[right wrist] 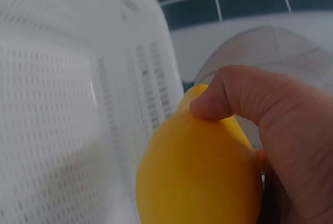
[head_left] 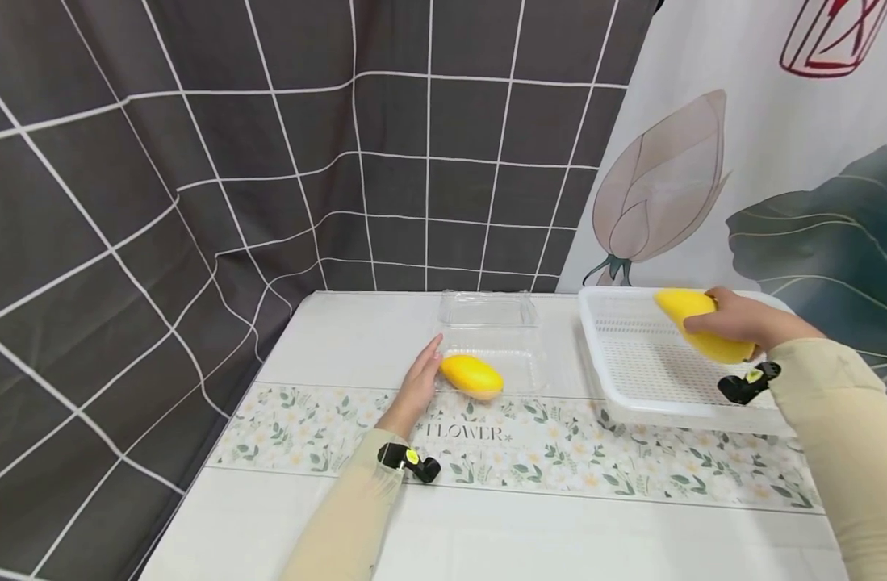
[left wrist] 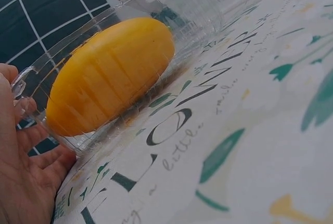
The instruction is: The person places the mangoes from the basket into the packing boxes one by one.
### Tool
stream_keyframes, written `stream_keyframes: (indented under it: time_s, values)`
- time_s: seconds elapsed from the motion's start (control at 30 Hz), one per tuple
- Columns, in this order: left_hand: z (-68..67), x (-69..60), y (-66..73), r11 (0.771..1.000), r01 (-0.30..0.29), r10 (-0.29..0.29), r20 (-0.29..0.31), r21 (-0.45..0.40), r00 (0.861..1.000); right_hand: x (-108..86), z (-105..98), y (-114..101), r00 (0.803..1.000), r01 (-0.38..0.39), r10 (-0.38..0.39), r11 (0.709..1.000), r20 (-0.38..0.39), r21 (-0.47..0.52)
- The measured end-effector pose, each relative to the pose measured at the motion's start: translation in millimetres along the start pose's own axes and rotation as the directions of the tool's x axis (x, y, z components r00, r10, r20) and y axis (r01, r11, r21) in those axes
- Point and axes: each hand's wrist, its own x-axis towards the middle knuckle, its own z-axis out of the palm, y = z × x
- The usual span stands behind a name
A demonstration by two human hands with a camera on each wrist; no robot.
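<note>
In the head view, my left hand (head_left: 416, 386) is at the left side of a clear plastic clamshell box (head_left: 523, 371). The left wrist view shows its thumb and a finger pinching the box's rim (left wrist: 22, 84), with the other fingers bent beside the wall. Inside the box lies a yellow mango (head_left: 472, 375), seen through the ribbed wall. My right hand (head_left: 734, 319) grips a second yellow mango (head_left: 704, 327) above the white basket (head_left: 594, 355). From the right wrist, its thumb presses on this mango (right wrist: 200, 167); most of the other fingers are hidden.
The box's clear lid (head_left: 487, 310) stands hinged back behind its base. On the table's right side sits the perforated white basket. A floral band (head_left: 327, 432) crosses the white tablecloth (head_left: 487, 532). Dark grid cloth (head_left: 465, 186) and a flower-print curtain (head_left: 668, 177) hang behind.
</note>
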Motion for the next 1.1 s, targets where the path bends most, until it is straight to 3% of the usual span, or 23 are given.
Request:
stream_keyframes:
  time_s: [0.47, 0.73, 1.1]
  values:
    - [0.7, 0.4, -1.6, 1.000, 0.005, -0.005, -0.006, -0.002, 1.000, 2.7, 15.9, -78.6, 0.992, 0.124, -0.127, 0.989, -0.029, -0.079]
    - [2.0, 0.8, 0.3, 1.000, 0.022, -0.022, -0.005, 0.017, 1.000, 8.4, 25.1, -108.1, 0.990, 0.136, -0.139, 0.984, -0.020, -0.115]
    - [2.3, 2.5, -0.4, 1.000, 0.025, -0.025, -0.017, 0.018, 1.000, 18.4, 45.6, -148.6, 0.972, 0.225, -0.234, 0.957, -0.031, -0.183]
